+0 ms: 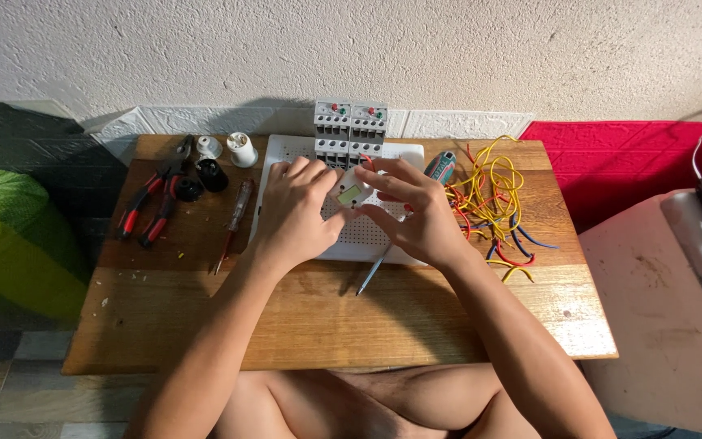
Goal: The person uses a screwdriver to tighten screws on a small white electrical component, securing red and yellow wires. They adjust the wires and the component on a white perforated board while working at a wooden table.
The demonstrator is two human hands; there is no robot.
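Both my hands meet over a white perforated board [367, 244] on a low wooden table [327, 317]. My left hand [296, 213] and my right hand [414, 213] pinch a small white round part with a yellowish window [350, 193] between their fingertips. Just behind the hands, two grey contactor blocks [350, 130] stand at the board's far edge. A slim screwdriver [371, 274] lies under my right wrist.
Red-handled pliers [146, 211], a red-handled screwdriver [236, 213], black and white lamp sockets [223, 158] lie at the left. A tangle of yellow, red and blue wires [493, 203] and a green tool [440, 166] lie right. A white box [668, 309] stands right of the table.
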